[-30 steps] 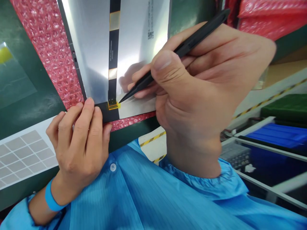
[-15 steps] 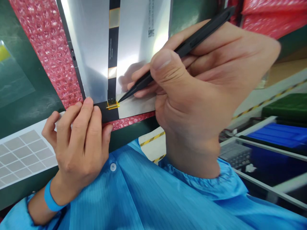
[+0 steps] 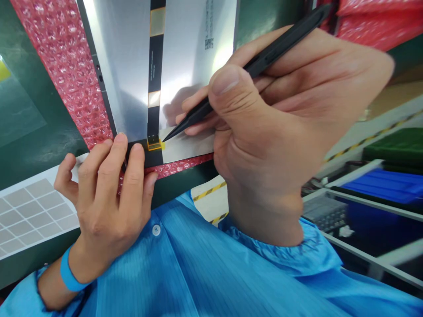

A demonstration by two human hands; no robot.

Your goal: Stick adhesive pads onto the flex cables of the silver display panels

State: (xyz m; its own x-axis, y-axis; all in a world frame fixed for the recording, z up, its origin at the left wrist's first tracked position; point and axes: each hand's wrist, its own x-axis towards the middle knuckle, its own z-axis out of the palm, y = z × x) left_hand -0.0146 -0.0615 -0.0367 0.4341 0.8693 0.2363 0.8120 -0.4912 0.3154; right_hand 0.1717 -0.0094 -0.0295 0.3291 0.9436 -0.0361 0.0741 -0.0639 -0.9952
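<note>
Right hand (image 3: pixel 274 114): the grip is closing round a black pointed tool (image 3: pixel 280 46), thumb and fingers pinching its shaft much as one would a pen, presumably for fine control of the point. The tool is slanting down and its tip is pointing at a small yellow tab (image 3: pixel 163 145), just beside an orange-edged connector (image 3: pixel 154 145). Whether the tip is touching, I cannot tell.

Left hand (image 3: pixel 109 193): the grip is holding nothing; the fingers are spreading wide, palm down, and two fingertips (image 3: pixel 120 139) are resting at the near left corner of the silver-backed panel (image 3: pixel 185 48). This is probably steadying it close to the working point, while leaving the connector in view.

The panel is lying back side up on pink bubble wrap (image 3: pixel 56 53), which is likely cushioning it against the green desk (image 3: pixel 178 185). A dark strip (image 3: pixel 154 66) is running down the panel's back to the connector at its near edge. A sheet with grey squares (image 3: pixel 41 188) is lying on the desk, left of the panel and partly under the left hand.
</note>
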